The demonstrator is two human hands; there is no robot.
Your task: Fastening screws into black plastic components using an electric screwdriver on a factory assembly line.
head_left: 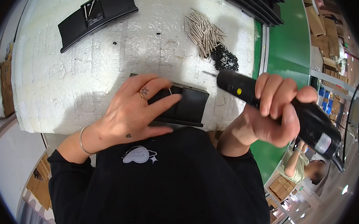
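A curved black plastic panel [193, 106] lies on the table close to my body. Spread across it is my left hand [132, 109], thumb along the near edge and fingers over the middle, gripping it. Between two fingertips shows a thin metal pin [170, 91]; whether they pinch it I cannot tell. My right hand [276, 107] is wrapped round a black electric screwdriver [237, 87], raised right of the panel. Its thin bit [209, 73] points left, apart from the panel. My left hand hides the panel's left part.
At the far left lies another curved black panel [122, 8] with metal pins in its middle. Metal pins [203, 31] are heaped beside small black pieces [224, 58]. Black panels [255, 8] stand stacked at the far right. A person [297, 166] is beyond the green surface [288, 49].
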